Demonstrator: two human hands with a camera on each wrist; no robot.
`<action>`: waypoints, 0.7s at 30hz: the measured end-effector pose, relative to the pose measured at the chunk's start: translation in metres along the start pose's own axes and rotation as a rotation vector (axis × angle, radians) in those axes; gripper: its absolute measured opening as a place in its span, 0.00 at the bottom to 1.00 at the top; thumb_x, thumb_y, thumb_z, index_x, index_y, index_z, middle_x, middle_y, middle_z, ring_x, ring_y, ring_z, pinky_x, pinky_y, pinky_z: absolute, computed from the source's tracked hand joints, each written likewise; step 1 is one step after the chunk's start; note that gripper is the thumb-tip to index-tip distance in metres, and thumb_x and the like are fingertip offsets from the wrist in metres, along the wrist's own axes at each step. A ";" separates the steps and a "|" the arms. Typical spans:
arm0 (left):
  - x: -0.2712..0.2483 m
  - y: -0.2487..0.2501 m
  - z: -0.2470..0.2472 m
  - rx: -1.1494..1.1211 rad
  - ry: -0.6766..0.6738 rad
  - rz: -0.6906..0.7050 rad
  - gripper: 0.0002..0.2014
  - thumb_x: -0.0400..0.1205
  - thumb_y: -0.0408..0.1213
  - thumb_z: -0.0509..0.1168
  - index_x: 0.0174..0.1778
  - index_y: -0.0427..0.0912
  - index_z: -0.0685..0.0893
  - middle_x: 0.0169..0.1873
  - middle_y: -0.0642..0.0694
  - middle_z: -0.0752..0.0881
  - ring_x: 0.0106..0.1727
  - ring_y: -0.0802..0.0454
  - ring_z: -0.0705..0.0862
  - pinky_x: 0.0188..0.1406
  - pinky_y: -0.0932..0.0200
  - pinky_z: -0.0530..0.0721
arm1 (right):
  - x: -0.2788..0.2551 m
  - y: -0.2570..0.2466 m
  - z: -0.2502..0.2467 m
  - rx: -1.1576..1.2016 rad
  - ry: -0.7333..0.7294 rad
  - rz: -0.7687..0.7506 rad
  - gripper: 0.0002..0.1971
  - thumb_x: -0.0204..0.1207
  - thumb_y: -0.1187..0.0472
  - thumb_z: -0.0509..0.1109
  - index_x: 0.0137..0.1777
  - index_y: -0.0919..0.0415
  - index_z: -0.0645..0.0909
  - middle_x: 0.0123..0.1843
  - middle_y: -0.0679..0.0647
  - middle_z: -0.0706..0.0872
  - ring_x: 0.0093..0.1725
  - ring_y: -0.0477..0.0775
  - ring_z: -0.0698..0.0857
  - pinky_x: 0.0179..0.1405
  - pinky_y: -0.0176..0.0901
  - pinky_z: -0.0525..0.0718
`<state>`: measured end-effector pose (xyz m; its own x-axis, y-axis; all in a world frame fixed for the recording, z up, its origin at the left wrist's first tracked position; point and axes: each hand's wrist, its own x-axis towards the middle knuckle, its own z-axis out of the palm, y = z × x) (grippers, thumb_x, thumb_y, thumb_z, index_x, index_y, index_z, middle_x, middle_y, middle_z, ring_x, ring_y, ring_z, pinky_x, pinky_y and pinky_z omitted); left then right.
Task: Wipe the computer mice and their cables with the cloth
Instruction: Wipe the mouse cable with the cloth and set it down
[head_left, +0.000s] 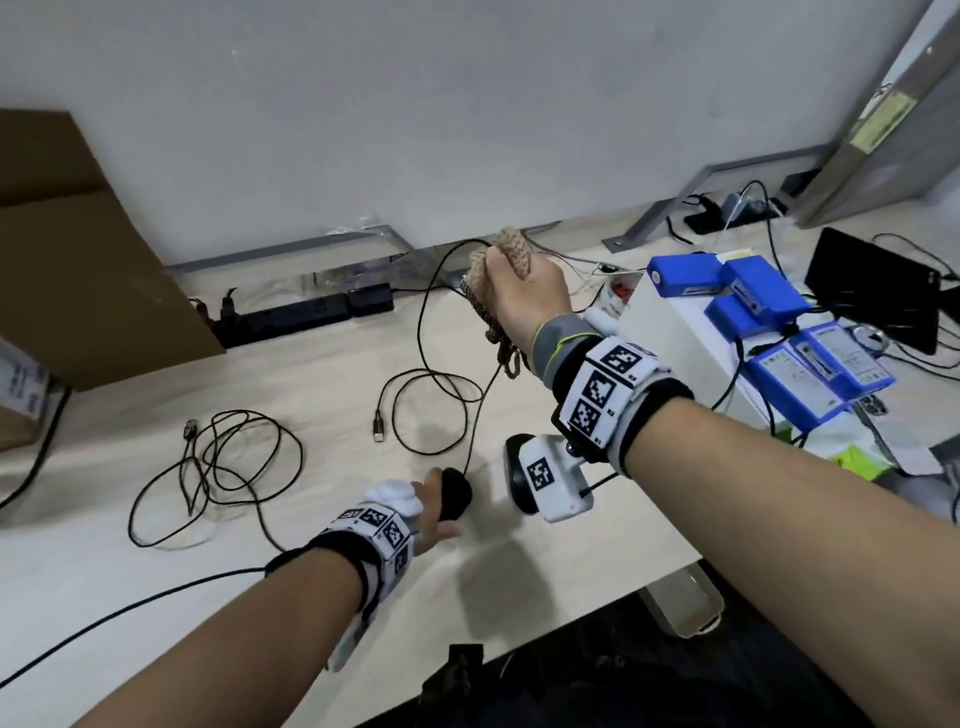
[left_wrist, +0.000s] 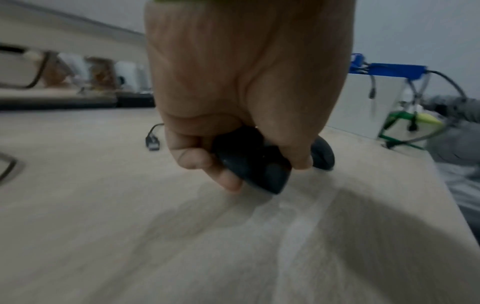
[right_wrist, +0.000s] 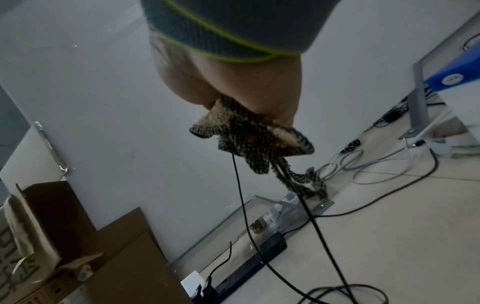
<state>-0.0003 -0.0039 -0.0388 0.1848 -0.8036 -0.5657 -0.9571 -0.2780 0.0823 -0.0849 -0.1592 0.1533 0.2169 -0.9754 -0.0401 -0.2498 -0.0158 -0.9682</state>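
Note:
A black computer mouse (head_left: 460, 493) (left_wrist: 255, 172) lies on the light wooden table (head_left: 311, 374), and my left hand (head_left: 441, 519) (left_wrist: 265, 174) grips it with thumb and curled fingers. Its thin black cable (head_left: 480, 410) (right_wrist: 241, 201) rises to my right hand (head_left: 511, 280) (right_wrist: 249, 111), held high above the table's back. That hand clutches a beige knitted cloth (head_left: 475, 296) (right_wrist: 233, 131) bunched round the cable. Past the cloth the cable drops in loops to a USB plug (head_left: 379, 431). A second tangled black cable (head_left: 223, 467) lies to the left; no second mouse shows clearly.
A black power strip (head_left: 291, 317) runs along the wall at the back. A brown cardboard box (head_left: 78, 249) stands at the left. A white box (head_left: 675, 338) with blue devices (head_left: 753, 296) and more wires crowds the right. The table's front edge (head_left: 597, 587) is near my left hand.

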 end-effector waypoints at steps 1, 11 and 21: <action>0.002 0.000 0.002 -0.024 0.021 -0.010 0.42 0.78 0.67 0.57 0.76 0.39 0.56 0.58 0.40 0.85 0.53 0.40 0.85 0.47 0.50 0.81 | 0.001 0.007 -0.002 0.015 -0.013 0.020 0.08 0.82 0.54 0.65 0.49 0.58 0.80 0.35 0.51 0.82 0.26 0.48 0.80 0.14 0.30 0.76; 0.008 0.022 0.010 -0.029 0.070 -0.247 0.43 0.71 0.77 0.48 0.65 0.41 0.72 0.56 0.43 0.85 0.53 0.43 0.85 0.50 0.51 0.83 | 0.021 0.052 -0.009 0.351 -0.107 0.317 0.17 0.77 0.47 0.68 0.47 0.62 0.85 0.40 0.60 0.88 0.36 0.60 0.86 0.35 0.48 0.86; -0.009 0.024 -0.093 -0.787 0.965 0.076 0.09 0.77 0.37 0.72 0.32 0.48 0.81 0.27 0.56 0.80 0.28 0.61 0.78 0.29 0.74 0.70 | 0.025 0.073 -0.008 0.743 -0.305 0.664 0.25 0.84 0.43 0.56 0.65 0.65 0.78 0.40 0.60 0.82 0.31 0.57 0.83 0.36 0.50 0.84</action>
<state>-0.0036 -0.0524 0.0449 0.5424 -0.7964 0.2675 -0.6403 -0.1858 0.7453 -0.1049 -0.1869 0.0837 0.5031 -0.6399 -0.5809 0.2153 0.7437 -0.6328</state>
